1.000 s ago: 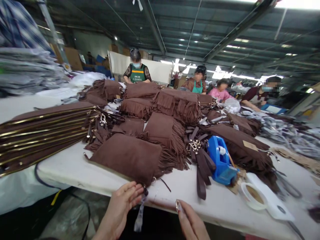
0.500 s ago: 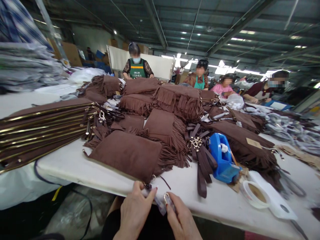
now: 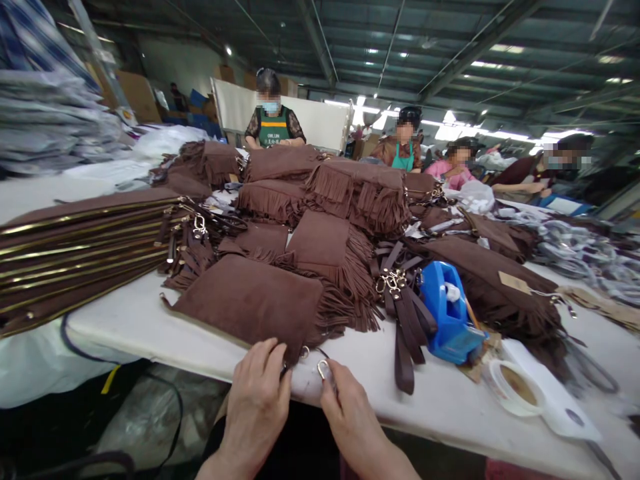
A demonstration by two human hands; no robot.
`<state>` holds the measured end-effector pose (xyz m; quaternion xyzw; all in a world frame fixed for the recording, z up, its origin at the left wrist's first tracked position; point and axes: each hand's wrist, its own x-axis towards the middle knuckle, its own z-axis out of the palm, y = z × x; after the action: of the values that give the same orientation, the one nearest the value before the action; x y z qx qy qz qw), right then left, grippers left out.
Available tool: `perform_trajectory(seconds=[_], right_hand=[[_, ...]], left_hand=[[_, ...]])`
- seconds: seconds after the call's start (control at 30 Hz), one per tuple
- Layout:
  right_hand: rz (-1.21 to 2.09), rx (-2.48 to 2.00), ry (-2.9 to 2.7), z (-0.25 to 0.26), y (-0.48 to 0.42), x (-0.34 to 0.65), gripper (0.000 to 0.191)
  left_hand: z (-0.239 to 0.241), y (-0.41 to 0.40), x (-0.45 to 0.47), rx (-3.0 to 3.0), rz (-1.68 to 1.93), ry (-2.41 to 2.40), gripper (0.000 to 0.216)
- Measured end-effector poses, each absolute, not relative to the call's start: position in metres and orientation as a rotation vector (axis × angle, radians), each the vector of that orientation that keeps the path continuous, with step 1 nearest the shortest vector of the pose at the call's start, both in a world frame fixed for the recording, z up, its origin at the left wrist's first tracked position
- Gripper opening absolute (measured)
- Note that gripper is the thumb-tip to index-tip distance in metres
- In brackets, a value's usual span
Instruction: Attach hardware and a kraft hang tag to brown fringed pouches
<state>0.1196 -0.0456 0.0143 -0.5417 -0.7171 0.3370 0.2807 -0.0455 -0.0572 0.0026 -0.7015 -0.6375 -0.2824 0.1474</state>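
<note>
A dark brown suede pouch (image 3: 250, 300) with fringe on its right lies at the table's front edge. My left hand (image 3: 257, 393) is closed on its front edge near the right corner; a dark bit shows at the thumb tip. Just right of those fingers sits a small metal ring (image 3: 305, 352) at the pouch's corner. Between the thumb and forefinger of my right hand (image 3: 353, 407) is a metal snap hook (image 3: 323, 368), its loop pointing up toward the ring but apart from it. Whatever hangs from the hook is hidden by my hand.
Wrist straps with metal hooks (image 3: 395, 287) lie right of the pouch, beside a blue tape dispenser (image 3: 447, 313), a tape roll (image 3: 515, 388) and a white device (image 3: 560, 400). Stacked zipped pouches (image 3: 85, 247) stand left. More fringed pouches (image 3: 357, 190) are piled behind. Several co-workers sit beyond.
My left hand has rolled over and its fingers now cover the pouch's edge. My right hand has risen with the hook toward the ring. The clear plastic between my hands has gone from sight.
</note>
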Motion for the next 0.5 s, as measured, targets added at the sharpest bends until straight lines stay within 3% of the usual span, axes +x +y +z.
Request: perform_trajectory(seconds=[0.2,0.33,0.5], right_hand=[[0.766,-1.64,-2.084,0.02,-0.033,0.108,0.028],[0.759,-1.673,-2.122,0.02,-0.028,0.102,0.026],[0.513,-1.627,-2.125,0.009,-0.023,0.097,0.033]], left_hand=[[-0.001,-0.029,-0.051,-2.255,-0.597,-1.624,0.05],[-0.008,-0.027,-0.043,-2.125,-0.585,-1.563,0.036],[-0.009,-0.024,-0.042,-2.179,-0.692,-1.378,0.029]])
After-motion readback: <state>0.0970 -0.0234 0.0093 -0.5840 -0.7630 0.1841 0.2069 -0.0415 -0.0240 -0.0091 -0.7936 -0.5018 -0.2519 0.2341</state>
